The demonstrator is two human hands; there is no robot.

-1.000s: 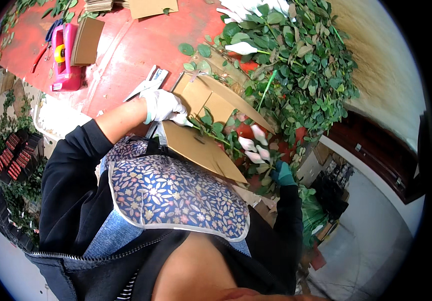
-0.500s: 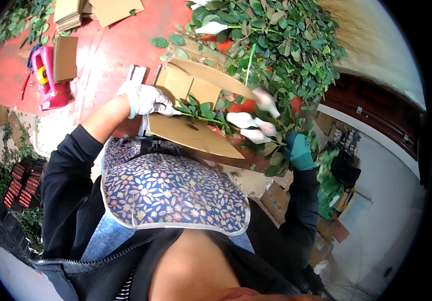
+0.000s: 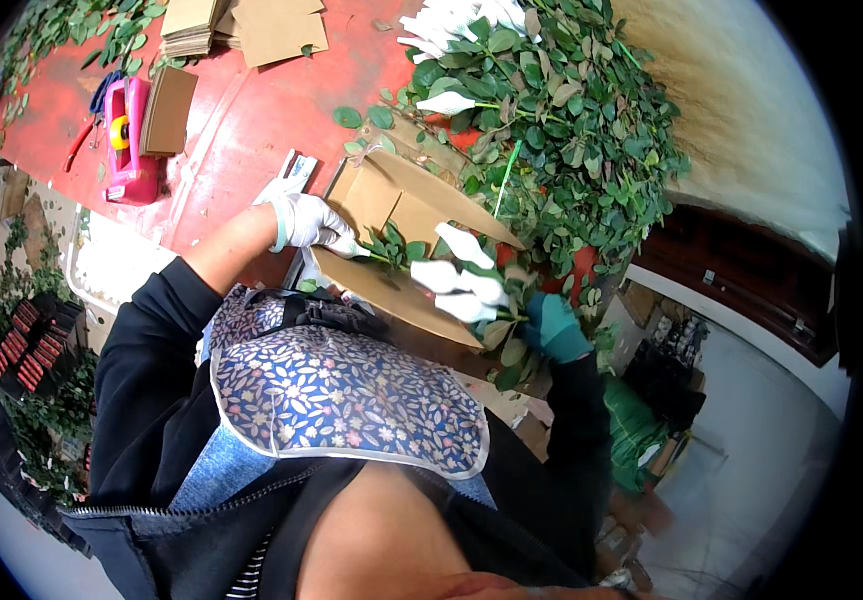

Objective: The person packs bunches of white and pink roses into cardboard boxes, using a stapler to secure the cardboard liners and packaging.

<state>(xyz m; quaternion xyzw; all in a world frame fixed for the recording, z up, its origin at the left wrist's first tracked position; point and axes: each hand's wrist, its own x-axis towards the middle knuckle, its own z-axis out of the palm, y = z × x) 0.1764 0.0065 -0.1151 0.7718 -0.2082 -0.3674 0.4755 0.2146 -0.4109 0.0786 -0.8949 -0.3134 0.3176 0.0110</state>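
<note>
My left hand (image 3: 313,222), in a white glove, is closed with its fingers pinched at the white tip of a leafy rose stem (image 3: 391,246). That stem lies over a folded brown cardboard sheet (image 3: 371,195) on the table's near edge. In a teal glove, my right hand (image 3: 556,328) grips a few roses (image 3: 463,282) by their leafy stems. Their heads, in white net sleeves, point left over the cardboard. Leaves hide part of the right fingers.
The red table (image 3: 251,110) carries a large heap of leafy roses (image 3: 571,130) at the right. A pink tape dispenser (image 3: 131,150), red-handled cutters (image 3: 78,145) and stacked cardboard pieces (image 3: 189,25) are on the left. A metal bracket (image 3: 296,170) lies by my left hand.
My right hand has brought the roses left, with their heads now further over the cardboard. The left hand keeps its pinch. The whole view has shifted slightly.
</note>
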